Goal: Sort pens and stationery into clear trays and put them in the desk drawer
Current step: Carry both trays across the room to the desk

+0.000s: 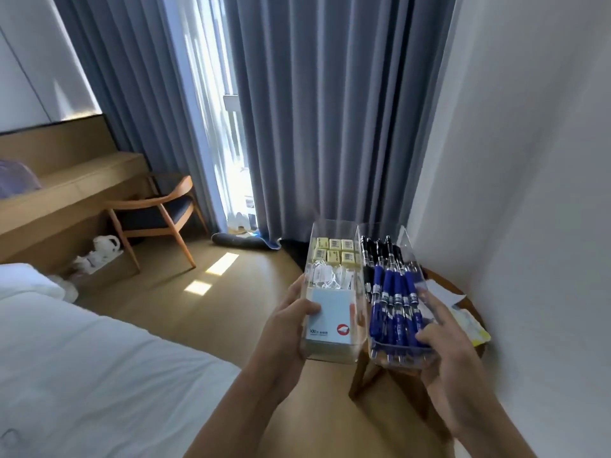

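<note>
Two clear trays are held side by side in the air. My left hand [291, 322] grips the left tray [330, 355] at its near left corner. That tray holds a pale blue sticky-note pad [330, 315], clear-wrapped small items [330, 277] and yellow erasers [335, 251]. My right hand [443, 342] grips the right tray [396, 360] at its near right side. In it lie several blue pens [395, 302] with several black pens [380, 251] behind them. The wooden desk [66, 186] stands far off at the left; no drawer is visible from here.
A small round wooden table [463, 292] with papers is under the trays, against the white wall at right. A wooden chair [158, 209] stands by the desk. A white bed [82, 358] fills the lower left. Grey-blue curtains hang ahead, wooden floor between.
</note>
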A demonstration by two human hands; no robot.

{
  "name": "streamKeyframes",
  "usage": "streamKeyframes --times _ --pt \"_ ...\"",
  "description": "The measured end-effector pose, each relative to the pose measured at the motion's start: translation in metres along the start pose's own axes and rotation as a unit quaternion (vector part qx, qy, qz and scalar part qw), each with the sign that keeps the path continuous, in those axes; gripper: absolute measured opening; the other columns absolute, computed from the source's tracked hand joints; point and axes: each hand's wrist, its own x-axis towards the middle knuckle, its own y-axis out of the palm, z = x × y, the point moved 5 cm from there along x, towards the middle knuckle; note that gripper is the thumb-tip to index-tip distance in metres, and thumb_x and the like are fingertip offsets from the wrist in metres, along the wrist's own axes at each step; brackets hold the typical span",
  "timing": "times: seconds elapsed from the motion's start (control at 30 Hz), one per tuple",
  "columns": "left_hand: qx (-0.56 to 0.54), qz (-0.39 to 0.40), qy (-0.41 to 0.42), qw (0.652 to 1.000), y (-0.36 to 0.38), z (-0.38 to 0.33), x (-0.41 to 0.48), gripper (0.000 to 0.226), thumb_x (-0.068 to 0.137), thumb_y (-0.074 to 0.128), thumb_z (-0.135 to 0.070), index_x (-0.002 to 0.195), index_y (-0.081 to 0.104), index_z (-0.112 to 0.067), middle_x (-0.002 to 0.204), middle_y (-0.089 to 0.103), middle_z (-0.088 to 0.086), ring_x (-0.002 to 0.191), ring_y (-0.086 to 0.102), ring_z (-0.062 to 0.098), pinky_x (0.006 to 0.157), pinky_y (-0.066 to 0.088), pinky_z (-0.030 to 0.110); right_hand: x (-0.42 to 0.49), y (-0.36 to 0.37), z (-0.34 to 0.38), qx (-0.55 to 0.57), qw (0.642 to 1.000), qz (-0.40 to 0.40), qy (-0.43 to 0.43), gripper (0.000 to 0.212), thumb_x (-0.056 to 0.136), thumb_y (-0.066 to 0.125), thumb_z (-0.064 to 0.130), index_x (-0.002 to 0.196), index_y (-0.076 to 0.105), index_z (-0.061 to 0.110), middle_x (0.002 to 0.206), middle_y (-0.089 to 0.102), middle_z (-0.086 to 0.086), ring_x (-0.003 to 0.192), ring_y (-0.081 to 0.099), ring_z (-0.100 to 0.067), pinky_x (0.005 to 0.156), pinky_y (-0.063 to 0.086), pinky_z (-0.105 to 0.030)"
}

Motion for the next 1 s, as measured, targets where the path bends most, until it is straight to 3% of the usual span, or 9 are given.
streamKeyframes --times 0.13,0.27,0.37,0.43,0.57,0.63,0.73,1.0 --pt "-0.036 -0.05 0.003 0.998 -0.028 -0.008 0.057 0.045 0.093 0.046 -0.003 0.12 0.059 -0.036 0.106 0.077 0.005 0.084 0.074 0.027 0.058 0.058 0.032 0.074 0.023 -0.011 0.009 0.999 0.032 0.031 0.054 0.097 0.035 -0.004 0.123 0.056 0.039 0.117 0.07 -0.011 0.104 0.07 -0.039 0.081 0.059 -0.051" --pt "-0.054 -0.097 0.012 0.994 -0.061 -0.022 0.127 0.046 0.093 0.049 -0.005 0.128 0.057 -0.034 0.118 0.072 0.009 0.092 0.073 0.031 0.064 0.059 0.036 0.156 0.053 -0.015 -0.007 0.996 0.079 0.036 0.056 0.096 0.035 -0.006 0.129 0.055 0.034 0.111 0.073 -0.007 0.099 0.072 -0.034 0.077 0.061 -0.048" --pt "-0.046 -0.127 0.023 0.991 -0.087 -0.038 0.184 0.05 0.093 0.052 -0.003 0.129 0.056 -0.038 0.113 0.074 0.007 0.095 0.074 0.033 0.07 0.059 0.043 0.225 0.077 -0.012 -0.033 0.995 0.095 0.026 0.058 0.095 0.036 -0.006 0.132 0.054 0.034 0.106 0.075 -0.001 0.098 0.073 -0.03 0.078 0.062 -0.046" --pt "-0.051 -0.137 0.018 0.989 -0.103 -0.053 0.221 0.051 0.093 0.051 -0.002 0.13 0.057 -0.036 0.111 0.075 0.006 0.098 0.073 0.035 0.072 0.059 0.045 0.271 0.098 -0.009 -0.041 0.993 0.107 0.031 0.057 0.096 0.037 -0.003 0.138 0.051 0.032 0.111 0.073 -0.006 0.098 0.072 -0.033 0.081 0.061 -0.049" --pt "-0.053 -0.138 0.034 0.988 -0.139 -0.098 0.289 0.052 0.092 0.051 -0.002 0.131 0.057 -0.035 0.112 0.075 0.006 0.099 0.073 0.035 0.075 0.059 0.047 0.36 0.144 -0.008 -0.024 0.99 0.128 0.044 0.056 0.096 0.036 -0.006 0.132 0.054 0.034 0.101 0.076 -0.005 0.087 0.071 -0.032 0.068 0.062 -0.04" --pt "-0.056 -0.151 0.042 0.986 -0.158 -0.121 0.322 0.051 0.092 0.051 -0.001 0.127 0.057 -0.039 0.117 0.072 0.008 0.096 0.074 0.032 0.074 0.059 0.045 0.397 0.167 -0.009 -0.01 0.99 0.133 0.052 0.057 0.095 0.036 -0.007 0.128 0.054 0.036 0.097 0.076 -0.003 0.087 0.072 -0.033 0.072 0.062 -0.047" --pt "-0.069 -0.163 0.045 0.983 -0.183 -0.146 0.359 0.056 0.092 0.051 -0.002 0.136 0.054 -0.036 0.126 0.066 0.012 0.094 0.074 0.032 0.072 0.059 0.043 0.435 0.197 -0.014 0.007 0.987 0.147 0.058 0.059 0.095 0.035 -0.006 0.13 0.053 0.038 0.103 0.074 -0.013 0.093 0.07 -0.043 0.084 0.057 -0.062" --pt "-0.089 -0.208 0.047 0.973 -0.258 -0.188 0.47 0.053 0.091 0.051 -0.004 0.135 0.055 -0.033 0.127 0.066 0.014 0.098 0.072 0.033 0.065 0.059 0.04 0.571 0.269 -0.044 0.04 0.973 0.208 0.086 0.058 0.09 0.042 0.0 0.137 0.057 0.029 0.121 0.055 -0.04 0.107 0.05 -0.067 0.088 0.047 -0.076"
